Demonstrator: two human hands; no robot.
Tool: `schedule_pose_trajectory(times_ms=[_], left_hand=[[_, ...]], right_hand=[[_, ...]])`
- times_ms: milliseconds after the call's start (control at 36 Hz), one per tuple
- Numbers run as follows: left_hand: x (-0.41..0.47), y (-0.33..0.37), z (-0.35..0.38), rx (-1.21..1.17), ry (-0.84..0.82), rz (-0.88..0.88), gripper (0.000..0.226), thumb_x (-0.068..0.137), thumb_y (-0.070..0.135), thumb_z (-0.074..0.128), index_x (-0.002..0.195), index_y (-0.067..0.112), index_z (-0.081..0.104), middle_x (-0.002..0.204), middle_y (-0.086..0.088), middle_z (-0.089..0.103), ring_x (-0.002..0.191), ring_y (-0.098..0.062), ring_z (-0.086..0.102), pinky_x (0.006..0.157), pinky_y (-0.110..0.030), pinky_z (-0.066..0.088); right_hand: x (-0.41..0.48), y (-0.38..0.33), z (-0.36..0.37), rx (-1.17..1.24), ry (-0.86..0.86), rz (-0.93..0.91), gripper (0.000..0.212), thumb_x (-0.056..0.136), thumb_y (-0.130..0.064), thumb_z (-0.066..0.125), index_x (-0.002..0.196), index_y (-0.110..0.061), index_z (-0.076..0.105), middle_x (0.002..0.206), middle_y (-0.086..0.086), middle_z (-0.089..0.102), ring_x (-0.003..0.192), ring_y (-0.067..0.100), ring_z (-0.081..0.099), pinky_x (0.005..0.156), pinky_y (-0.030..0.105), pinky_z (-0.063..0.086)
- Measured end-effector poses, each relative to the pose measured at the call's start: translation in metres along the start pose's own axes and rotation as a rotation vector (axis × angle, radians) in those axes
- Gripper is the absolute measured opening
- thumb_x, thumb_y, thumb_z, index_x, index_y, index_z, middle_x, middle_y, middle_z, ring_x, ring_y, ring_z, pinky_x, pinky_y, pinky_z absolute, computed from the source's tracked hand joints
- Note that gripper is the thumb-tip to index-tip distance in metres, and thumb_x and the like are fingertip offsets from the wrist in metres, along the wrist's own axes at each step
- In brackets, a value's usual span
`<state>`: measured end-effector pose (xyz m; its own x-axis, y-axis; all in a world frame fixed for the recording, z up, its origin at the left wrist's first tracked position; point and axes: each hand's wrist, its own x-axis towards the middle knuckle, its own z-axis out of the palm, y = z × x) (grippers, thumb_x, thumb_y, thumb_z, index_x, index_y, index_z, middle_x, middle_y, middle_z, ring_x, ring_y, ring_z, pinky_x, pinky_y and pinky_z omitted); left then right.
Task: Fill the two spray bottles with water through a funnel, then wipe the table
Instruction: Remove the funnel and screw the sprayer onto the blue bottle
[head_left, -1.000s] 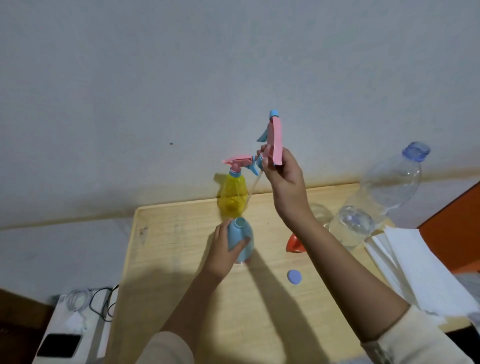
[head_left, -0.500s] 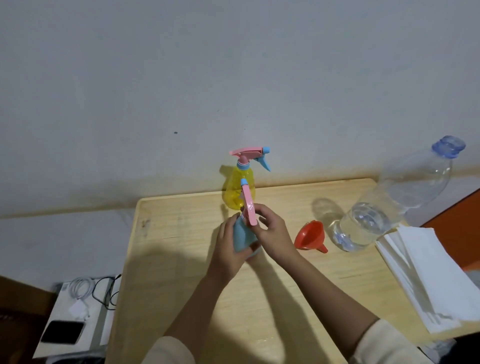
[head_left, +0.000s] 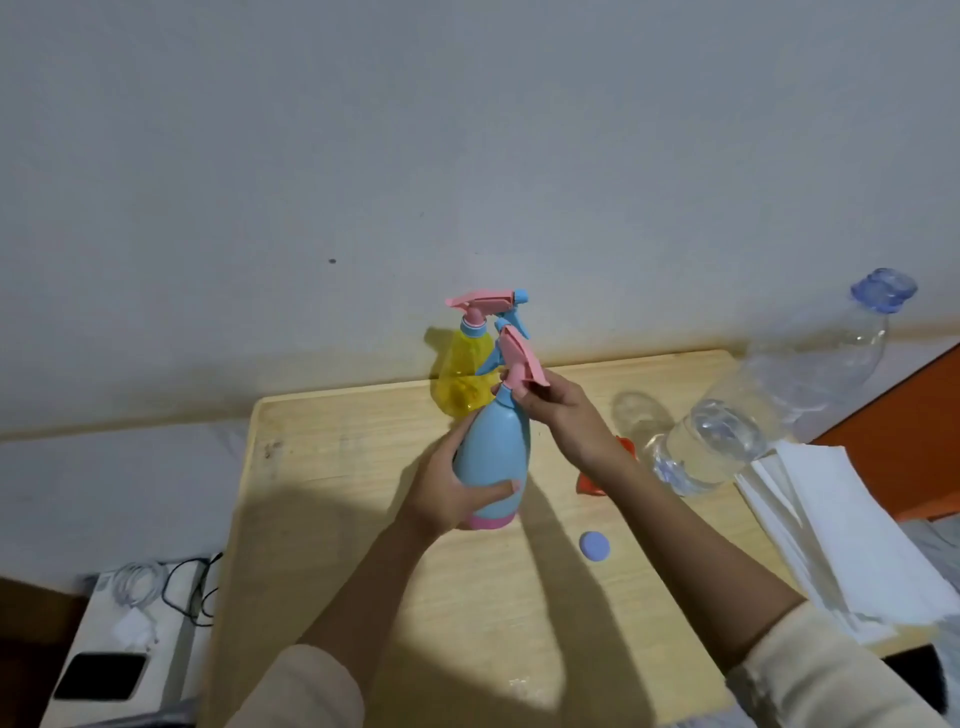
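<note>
Left hand (head_left: 457, 493) is wrapped around the lower body of the blue spray bottle (head_left: 496, 452), fingers curled tight on it, thumb across the front. I see the bottle tilted a bit, its pink base at or just above the bench (head_left: 332, 467); can't tell if it touches. Right hand (head_left: 563, 415) is closed on the pink trigger head (head_left: 519, 358) sitting at the neck of that bottle, fingertips pinching it. Can't tell if the head is screwed on or just resting.

Yellow spray bottle (head_left: 465, 379) stands upright right behind the blue one, by the wall, its own pink trigger head on. Orange funnel (head_left: 592, 486) lies on the bench just right of the blue bottle, mostly hidden by the right forearm. Small round blue cap (head_left: 594, 546) lies flat on the bench, in front of the funnel, near the forearm. Big clear water bottle (head_left: 737, 431) leans at the right edge, partly filled, blue cap on. White paper towels (head_left: 841, 525) are stacked just beside it, hanging over the bench's right edge.

Off the bench at lower left: white box with cables (head_left: 171, 582) and a phone (head_left: 101, 683) on it.
</note>
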<state>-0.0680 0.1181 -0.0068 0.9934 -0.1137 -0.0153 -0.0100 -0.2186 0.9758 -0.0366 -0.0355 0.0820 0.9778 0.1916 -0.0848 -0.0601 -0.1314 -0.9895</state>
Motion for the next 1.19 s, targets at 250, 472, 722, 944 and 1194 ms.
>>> schedule_pose_trajectory(times_ms=[250, 472, 722, 944, 1194], left_hand=[[-0.009, 0.061, -0.020, -0.221, -0.125, 0.022, 0.087, 0.064, 0.034, 0.079, 0.141, 0.034, 0.038, 0.128, 0.002, 0.060, 0.110, -0.020, 0.063, 0.090, -0.043, 0.054], [-0.016, 0.095, -0.034, -0.150, -0.073, 0.101, 0.079, 0.066, 0.045, 0.075, 0.133, 0.055, 0.036, 0.125, 0.024, 0.054, 0.106, -0.008, 0.062, 0.084, -0.031, 0.056], [-0.021, 0.118, -0.032, -0.159, -0.044, 0.178, 0.079, 0.068, 0.043, 0.074, 0.136, 0.053, 0.034, 0.132, 0.021, 0.050, 0.114, -0.012, 0.058, 0.087, -0.035, 0.055], [-0.023, 0.134, -0.035, -0.175, -0.066, 0.202, 0.081, 0.066, 0.044, 0.073, 0.138, 0.046, 0.035, 0.133, 0.008, 0.050, 0.111, -0.017, 0.059, 0.081, -0.033, 0.056], [-0.022, 0.139, -0.025, -0.028, -0.037, 0.232, 0.080, 0.071, 0.046, 0.072, 0.137, 0.055, 0.027, 0.128, 0.023, 0.051, 0.112, -0.004, 0.057, 0.087, -0.024, 0.053]], right_hand=[[0.003, -0.060, -0.010, 0.071, -0.138, 0.005, 0.023, 0.096, -0.009, 0.045, 0.117, -0.011, 0.054, 0.102, 0.001, 0.066, 0.096, 0.013, 0.062, 0.082, 0.027, 0.048], [-0.002, -0.090, -0.010, -0.016, -0.028, -0.135, 0.005, 0.087, -0.020, 0.064, 0.090, -0.016, 0.062, 0.092, -0.001, 0.068, 0.091, 0.015, 0.063, 0.085, 0.033, 0.050], [-0.019, -0.095, 0.006, 0.291, 0.062, -0.242, 0.007, 0.088, -0.018, 0.062, 0.094, -0.015, 0.061, 0.093, 0.001, 0.070, 0.089, 0.016, 0.065, 0.080, 0.033, 0.049], [-0.025, -0.120, -0.014, 0.285, -0.183, -0.210, 0.021, 0.092, -0.017, 0.053, 0.110, -0.010, 0.060, 0.112, 0.008, 0.067, 0.106, 0.019, 0.062, 0.087, 0.030, 0.051], [-0.027, -0.121, 0.011, -0.035, 0.250, -0.226, 0.036, 0.085, -0.043, 0.063, 0.100, -0.012, 0.052, 0.095, 0.007, 0.059, 0.082, 0.016, 0.058, 0.076, 0.033, 0.049]])
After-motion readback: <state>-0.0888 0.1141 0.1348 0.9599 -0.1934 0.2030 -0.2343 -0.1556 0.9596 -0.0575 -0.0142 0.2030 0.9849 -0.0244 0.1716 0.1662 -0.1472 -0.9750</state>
